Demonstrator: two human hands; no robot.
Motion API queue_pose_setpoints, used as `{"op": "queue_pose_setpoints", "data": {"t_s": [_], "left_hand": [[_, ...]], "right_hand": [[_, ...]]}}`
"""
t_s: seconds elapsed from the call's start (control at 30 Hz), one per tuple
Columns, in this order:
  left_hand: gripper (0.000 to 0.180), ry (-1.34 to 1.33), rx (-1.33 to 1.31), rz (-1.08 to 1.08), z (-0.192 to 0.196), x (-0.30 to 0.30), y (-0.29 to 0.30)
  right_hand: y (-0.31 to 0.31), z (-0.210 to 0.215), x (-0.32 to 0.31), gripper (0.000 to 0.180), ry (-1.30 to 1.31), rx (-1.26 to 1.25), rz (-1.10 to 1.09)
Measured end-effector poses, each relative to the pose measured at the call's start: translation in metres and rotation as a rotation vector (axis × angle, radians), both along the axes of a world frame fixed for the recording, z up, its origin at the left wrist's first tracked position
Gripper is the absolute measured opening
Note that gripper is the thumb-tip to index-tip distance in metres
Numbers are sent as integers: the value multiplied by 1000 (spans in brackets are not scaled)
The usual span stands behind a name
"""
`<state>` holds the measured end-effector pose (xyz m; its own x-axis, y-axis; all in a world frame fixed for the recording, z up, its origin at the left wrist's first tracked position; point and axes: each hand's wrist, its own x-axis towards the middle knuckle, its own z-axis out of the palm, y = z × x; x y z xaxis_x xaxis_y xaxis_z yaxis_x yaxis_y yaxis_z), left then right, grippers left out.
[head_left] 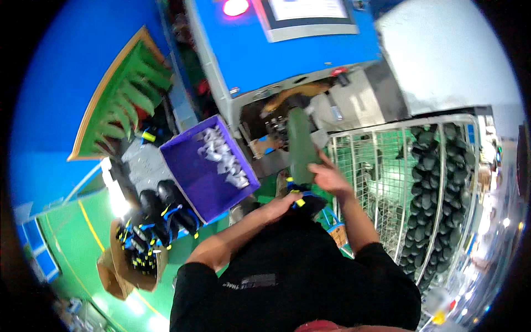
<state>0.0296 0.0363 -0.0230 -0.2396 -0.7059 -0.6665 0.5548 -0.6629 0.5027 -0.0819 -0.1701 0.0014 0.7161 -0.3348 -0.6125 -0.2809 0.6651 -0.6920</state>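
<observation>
Two hands busy, right hand (327,178) wrapped round a dark green boot-shaped piece (300,145), left hand (283,203) closed on something black and yellow (299,201), maybe a shoe, purple bin (207,166) just left, white sign (310,8) on the blue machine (287,44) up top

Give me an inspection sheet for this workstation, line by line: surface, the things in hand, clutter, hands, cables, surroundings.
Surface: green floor with a yellow line; no bench top seen.
Things in hand: dark green shoe form, upright before the blue machine; a black item with yellow tags below it.
Clutter: purple bin of white pieces; black pieces in a cardboard box.
Hands: right hand grips the form's lower end; left hand holds the black item.
Cables: nothing seen.
Surroundings: wire cage with stacked dark forms; red lamp lit on the machine.
</observation>
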Motion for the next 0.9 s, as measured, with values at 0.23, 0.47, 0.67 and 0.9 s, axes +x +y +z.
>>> {"op": "queue_pose_setpoints", "data": {"t_s": [0.23,0.47,0.67,0.9], "left_hand": [[76,-103,214,341,-5,1,26],[60,-583,-113,235,33,-23,-10],[44,-1089,-318,-130,63,-71,-79],[37,-854,-155,-293,70,-126,-142]], "right_hand": [[26,36,-25,66,-442,226,-275],[18,-16,-182,67,-960,912,-540],[41,-32,-249,44,-1339,1105,-752],[22,-52,-363,56,-1408,676,-893]]}}
